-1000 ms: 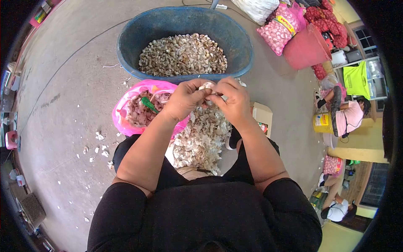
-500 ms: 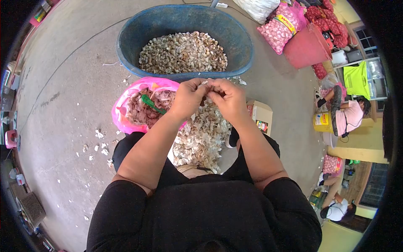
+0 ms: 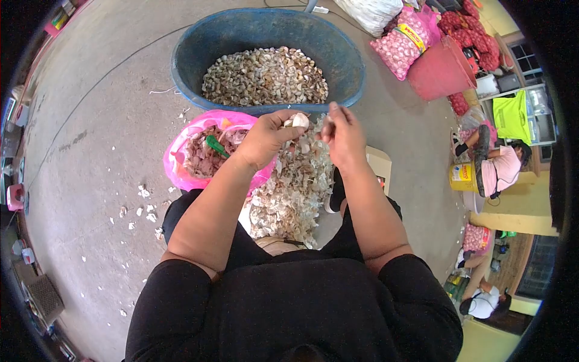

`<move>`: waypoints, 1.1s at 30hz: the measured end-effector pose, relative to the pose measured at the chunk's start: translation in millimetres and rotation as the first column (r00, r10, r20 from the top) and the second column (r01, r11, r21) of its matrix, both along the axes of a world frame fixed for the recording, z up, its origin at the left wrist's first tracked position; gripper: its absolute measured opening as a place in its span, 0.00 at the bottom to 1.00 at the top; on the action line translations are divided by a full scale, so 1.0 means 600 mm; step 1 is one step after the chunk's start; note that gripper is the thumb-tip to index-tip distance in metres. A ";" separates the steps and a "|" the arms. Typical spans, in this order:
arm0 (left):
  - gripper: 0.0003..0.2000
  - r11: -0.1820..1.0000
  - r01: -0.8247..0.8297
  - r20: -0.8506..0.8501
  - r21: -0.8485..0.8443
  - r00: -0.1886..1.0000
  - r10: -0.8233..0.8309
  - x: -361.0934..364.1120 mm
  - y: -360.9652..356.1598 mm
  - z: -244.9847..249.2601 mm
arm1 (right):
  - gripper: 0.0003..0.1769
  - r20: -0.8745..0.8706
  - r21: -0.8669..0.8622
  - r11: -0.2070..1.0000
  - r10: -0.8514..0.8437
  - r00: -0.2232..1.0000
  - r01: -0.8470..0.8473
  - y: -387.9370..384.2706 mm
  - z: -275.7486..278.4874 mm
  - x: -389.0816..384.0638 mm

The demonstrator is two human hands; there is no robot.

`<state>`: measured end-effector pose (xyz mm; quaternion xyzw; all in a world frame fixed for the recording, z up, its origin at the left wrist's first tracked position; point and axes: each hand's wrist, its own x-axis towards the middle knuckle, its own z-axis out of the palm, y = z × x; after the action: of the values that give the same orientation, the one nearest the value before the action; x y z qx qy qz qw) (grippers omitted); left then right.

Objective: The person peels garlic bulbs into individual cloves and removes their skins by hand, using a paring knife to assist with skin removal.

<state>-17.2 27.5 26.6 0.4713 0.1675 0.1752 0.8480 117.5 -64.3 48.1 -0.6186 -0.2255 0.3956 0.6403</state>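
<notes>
My left hand (image 3: 265, 137) holds a white garlic bulb (image 3: 298, 121) between thumb and fingers, above the pile of papery skins (image 3: 289, 193). To its right, my right hand (image 3: 345, 136) is apart from the bulb, its fingertips bent and blurred; whether anything is between them cannot be made out. A pink plastic bag (image 3: 175, 158) of reddish skins with a green-handled tool (image 3: 215, 145) lies beside my left wrist. Beyond both hands stands a large blue tub (image 3: 265, 27) with many loose garlic cloves (image 3: 265, 75) in it.
A cardboard box (image 3: 379, 161) is right of my right forearm. Farther right are a net sack of garlic (image 3: 398, 51), a red bucket (image 3: 437, 69) and a yellow bucket (image 3: 462, 176). Two people (image 3: 503, 166) sit at the right edge. Skin scraps dot the floor at left.
My hands were together at the fingertips; now my right hand has moved off to the right and the white bulb shows in my left hand. The view has shifted slightly.
</notes>
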 end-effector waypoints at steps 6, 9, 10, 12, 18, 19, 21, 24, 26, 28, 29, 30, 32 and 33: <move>0.16 0.682 -0.047 -0.148 0.730 0.963 0.225 0.014 -0.024 -0.012 | 0.16 -0.548 -0.073 0.997 -0.045 0.835 0.006 0.002 -0.039 -0.020; 0.17 0.473 0.040 -0.189 0.880 0.944 0.271 0.012 -0.049 -0.006 | 0.17 -0.728 -0.059 0.995 -0.098 0.679 0.081 0.005 -0.076 -0.037; 0.17 0.472 0.103 -0.251 0.876 0.932 0.262 0.011 -0.054 -0.002 | 0.16 -0.755 -0.073 0.988 -0.144 0.640 0.136 0.004 -0.086 -0.043; 0.17 0.465 0.137 -0.271 0.875 0.934 0.235 0.012 -0.052 -0.013 | 0.16 -0.824 0.034 0.996 -0.019 0.567 0.082 -0.004 -0.128 -0.037; 0.12 0.995 -0.055 -0.314 0.078 0.946 0.077 0.020 -0.004 0.005 | 0.20 -0.678 -0.045 0.990 -0.129 0.724 0.134 0.089 -0.140 0.053; 0.12 0.975 -0.131 -0.168 -0.177 0.981 0.101 0.017 0.011 -0.020 | 0.22 -0.641 -0.114 0.976 -0.217 0.737 0.188 0.114 -0.082 0.064; 0.15 0.868 -0.210 -0.051 -0.449 0.976 0.210 0.014 0.015 -0.009 | 0.25 -0.324 -0.092 0.982 -0.189 0.927 0.168 0.136 -0.016 0.075; 0.17 0.866 -0.219 -0.001 -0.449 0.970 0.245 0.022 0.021 -0.016 | 0.23 0.149 -0.163 0.976 0.166 0.975 -0.141 0.126 0.014 0.066; 0.17 0.871 -0.193 0.060 -0.453 0.968 0.245 0.026 0.026 -0.025 | 0.16 0.410 -0.283 0.929 0.342 0.846 -0.238 0.094 0.022 0.037; 0.17 0.881 -0.165 0.078 -0.443 0.972 0.221 0.028 0.023 -0.028 | 0.13 0.641 -0.364 0.895 0.442 0.627 -0.259 0.058 0.006 0.009; 0.17 0.890 -0.150 0.066 -0.431 0.978 0.197 0.028 0.021 -0.025 | 0.12 0.604 -0.289 0.915 0.403 0.687 -0.282 0.043 -0.007 0.002; 0.17 0.898 -0.132 0.053 -0.419 0.984 0.170 0.030 0.016 -0.021 | 0.11 0.559 -0.212 0.931 0.364 0.745 -0.296 0.028 -0.021 -0.004; 0.16 0.921 -0.079 0.034 -0.381 0.994 0.099 0.034 0.002 -0.013 | 0.13 0.412 -0.124 0.946 0.322 0.852 -0.298 0.004 -0.028 -0.006; 0.16 0.932 -0.057 0.023 -0.359 0.997 0.070 0.035 -0.005 -0.011 | 0.14 0.310 -0.116 0.948 0.318 0.896 -0.296 -0.006 -0.024 -0.004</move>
<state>3.6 24.8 20.0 0.3002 0.1966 0.1777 0.9163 115.0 -67.8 33.9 -0.6525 -0.4092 0.3918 0.5033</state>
